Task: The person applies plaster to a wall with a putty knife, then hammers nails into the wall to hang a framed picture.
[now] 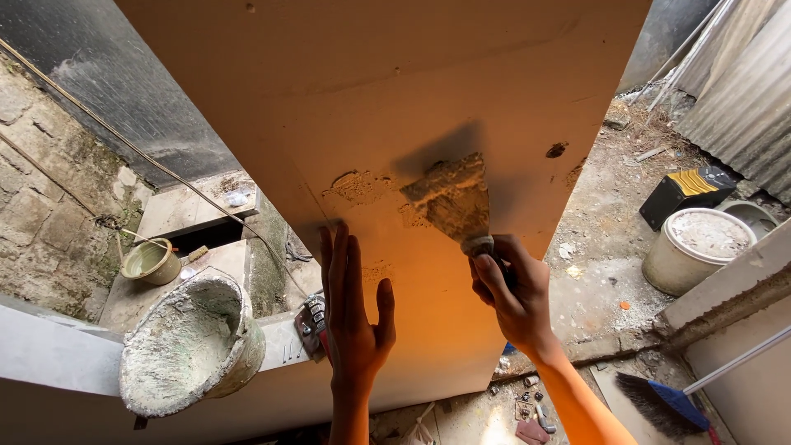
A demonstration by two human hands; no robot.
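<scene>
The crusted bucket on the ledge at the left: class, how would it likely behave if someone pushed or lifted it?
The bucket lies tilted on a narrow ledge, mouth outward, so a push would probably roll or tip it off. Its thick crust of dried filler suggests it is heavier than it looks. That rough crust should give a sure grip, though bits may flake.

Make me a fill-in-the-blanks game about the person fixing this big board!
1. The right hand grips a putty knife by its ____.
2. The left hand rests ____ against the board, fingers spread.
3. The crusted bucket at lower left lies tipped on its ____.
4. The broom at lower right has ____ bristle backing.

Missing words: handle; flat; side; blue
</scene>
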